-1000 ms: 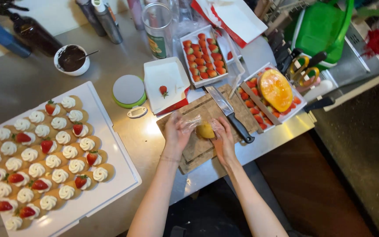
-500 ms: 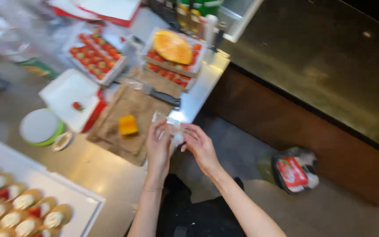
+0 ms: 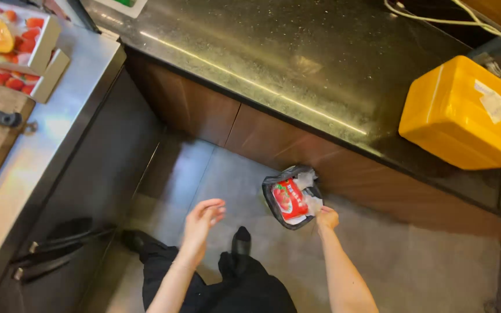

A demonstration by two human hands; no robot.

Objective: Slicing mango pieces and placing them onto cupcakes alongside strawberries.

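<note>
Right hand over a black rubbish bag on the floor

The black rubbish bag (image 3: 292,197) sits on the grey floor against the dark wooden cabinet front, holding a red-and-white wrapper (image 3: 289,199) and crumpled white paper; the right hand (image 3: 327,218) hovers at its rim, fingers curled in — whether its grip holds anything I cannot tell. The left hand (image 3: 203,217) hangs apart, grip released, fingers loose. Up left, on the steel bench (image 3: 42,139), white boxes of strawberries (image 3: 21,69) carry a cut mango piece — cut off by the frame. A yellow box (image 3: 465,113) rests on the black counter.
</note>
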